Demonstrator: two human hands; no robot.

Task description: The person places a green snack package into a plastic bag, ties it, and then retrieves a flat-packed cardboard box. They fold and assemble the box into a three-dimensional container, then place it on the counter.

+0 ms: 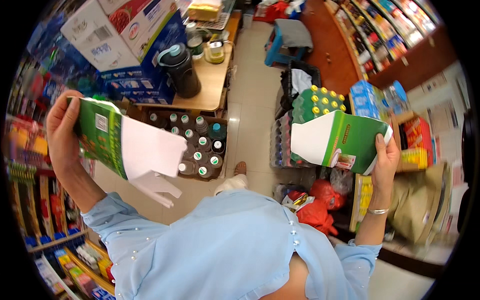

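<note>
head view: the left hand [62,131] pinches the outer edge of a flattened green carton [107,137], held up at the person's left with its white flaps [152,167] hanging loose toward the middle. the right hand [385,162] grips the far end of a second green carton [342,140], fingers curled over its edge, raised at the right above red bags [317,200] on the floor. both grips sit at one end only, so either carton could likely swing or slip out. straight below the left carton stands an open box of bottles [197,145]; a dropped carton or a snagged flap might knock their caps. the tall dark bottle [179,70] on the wooden table [210,82] stands near its edge and could tip if the carton sweeps that way.
</note>
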